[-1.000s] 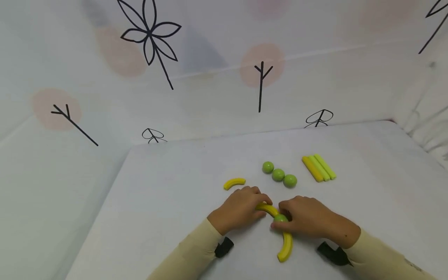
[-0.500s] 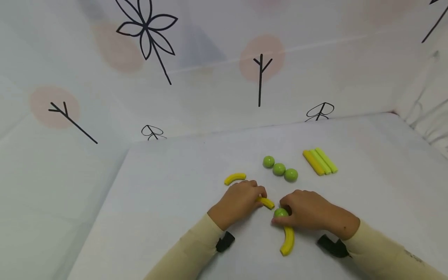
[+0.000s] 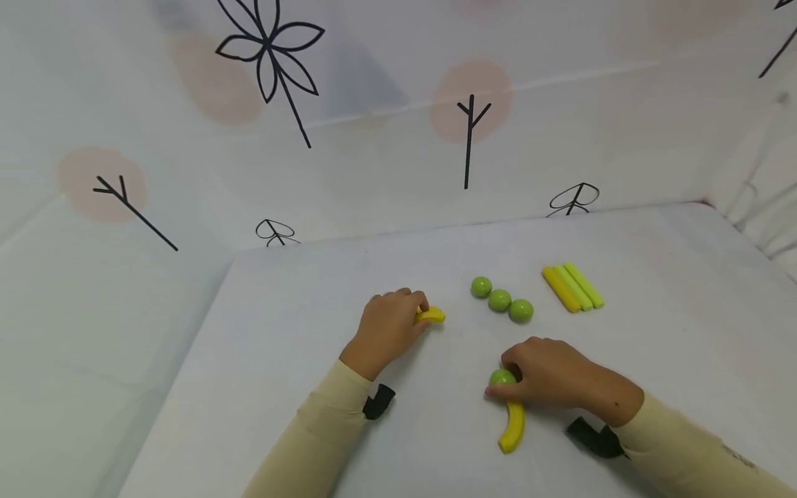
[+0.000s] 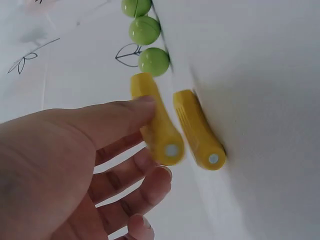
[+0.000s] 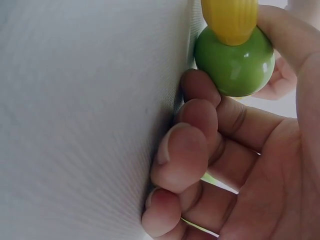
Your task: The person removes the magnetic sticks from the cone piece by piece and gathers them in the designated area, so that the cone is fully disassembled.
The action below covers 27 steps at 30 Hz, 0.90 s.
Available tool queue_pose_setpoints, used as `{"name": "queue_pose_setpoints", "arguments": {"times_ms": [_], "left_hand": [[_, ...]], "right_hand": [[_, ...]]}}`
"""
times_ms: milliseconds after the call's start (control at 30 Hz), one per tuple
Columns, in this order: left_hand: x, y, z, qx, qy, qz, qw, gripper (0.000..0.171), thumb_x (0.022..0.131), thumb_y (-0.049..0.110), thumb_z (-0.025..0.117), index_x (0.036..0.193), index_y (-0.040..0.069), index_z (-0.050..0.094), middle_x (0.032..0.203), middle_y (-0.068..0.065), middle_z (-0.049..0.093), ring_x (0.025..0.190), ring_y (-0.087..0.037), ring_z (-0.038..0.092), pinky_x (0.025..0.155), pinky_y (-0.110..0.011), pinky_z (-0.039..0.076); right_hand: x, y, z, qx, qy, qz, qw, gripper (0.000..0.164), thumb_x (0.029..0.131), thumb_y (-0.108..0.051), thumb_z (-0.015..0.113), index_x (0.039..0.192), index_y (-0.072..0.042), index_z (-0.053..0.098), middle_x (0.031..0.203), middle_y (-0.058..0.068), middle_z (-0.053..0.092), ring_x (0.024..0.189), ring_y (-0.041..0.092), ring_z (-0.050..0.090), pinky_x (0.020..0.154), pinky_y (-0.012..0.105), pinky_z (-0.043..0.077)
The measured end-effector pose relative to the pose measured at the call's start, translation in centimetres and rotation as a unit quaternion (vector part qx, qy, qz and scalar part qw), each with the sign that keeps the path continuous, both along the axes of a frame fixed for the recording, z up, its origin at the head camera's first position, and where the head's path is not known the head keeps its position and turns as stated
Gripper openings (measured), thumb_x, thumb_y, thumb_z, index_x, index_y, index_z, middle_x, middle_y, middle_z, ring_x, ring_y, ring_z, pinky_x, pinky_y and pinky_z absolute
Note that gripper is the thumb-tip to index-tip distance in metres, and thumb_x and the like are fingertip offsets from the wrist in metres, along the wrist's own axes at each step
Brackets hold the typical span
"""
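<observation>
My left hand (image 3: 389,325) pinches a short yellow curved rod (image 4: 159,120) with a pale disc in its end. Beside it in the left wrist view, a second yellow curved rod (image 4: 196,131) lies on the white surface, a narrow gap apart. My right hand (image 3: 551,373) holds a green ball (image 5: 237,65) between thumb and fingers, low at the surface. Touching that ball, a yellow curved rod (image 3: 513,429) extends toward the near side. In the head view the left fingers partly hide the yellow rods there.
Several loose pieces lie farther back: a slanted row of three green balls (image 3: 500,300), then straight rods, one yellow-orange (image 3: 561,289) and two lime (image 3: 579,286), side by side. A white wall with plant drawings rises behind the white surface (image 3: 299,297).
My left hand has pulled a yellow curved rod away from the green ball and carried it up and left to the other yellow rod. My right hand stays on the ball.
</observation>
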<state>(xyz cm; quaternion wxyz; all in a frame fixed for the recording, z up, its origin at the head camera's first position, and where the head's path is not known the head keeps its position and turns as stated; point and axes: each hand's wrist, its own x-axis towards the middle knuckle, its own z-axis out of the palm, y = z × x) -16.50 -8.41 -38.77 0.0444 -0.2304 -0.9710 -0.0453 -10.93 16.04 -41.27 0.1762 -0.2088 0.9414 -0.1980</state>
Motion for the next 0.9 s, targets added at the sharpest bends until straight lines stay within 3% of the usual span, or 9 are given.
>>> {"name": "queue_pose_setpoints", "arguments": {"times_ms": [500, 900], "left_hand": [[-0.1, 0.5, -1.3, -0.065, -0.010, -0.003, 0.9978, 0.024, 0.088, 0.036, 0.077, 0.103, 0.018, 0.075, 0.090, 0.004, 0.073, 0.073, -0.012, 0.065, 0.064, -0.026, 0.049], [0.2, 0.7, -1.3, -0.057, -0.005, -0.001, 0.9983, 0.024, 0.088, 0.033, 0.077, 0.106, 0.017, 0.076, 0.091, 0.001, 0.073, 0.072, -0.013, 0.065, 0.064, -0.027, 0.052]], "right_hand": [[0.0, 0.2, -0.5, -0.009, 0.005, -0.003, 1.000, 0.051, 0.081, -0.064, 0.071, 0.062, -0.022, 0.049, 0.057, -0.011, 0.040, 0.053, 0.005, 0.038, 0.051, 0.022, 0.027], [0.0, 0.1, -0.5, -0.008, 0.000, -0.004, 1.000, 0.050, 0.082, -0.062, 0.071, 0.063, -0.021, 0.050, 0.057, -0.011, 0.041, 0.053, 0.005, 0.039, 0.051, 0.022, 0.027]]}}
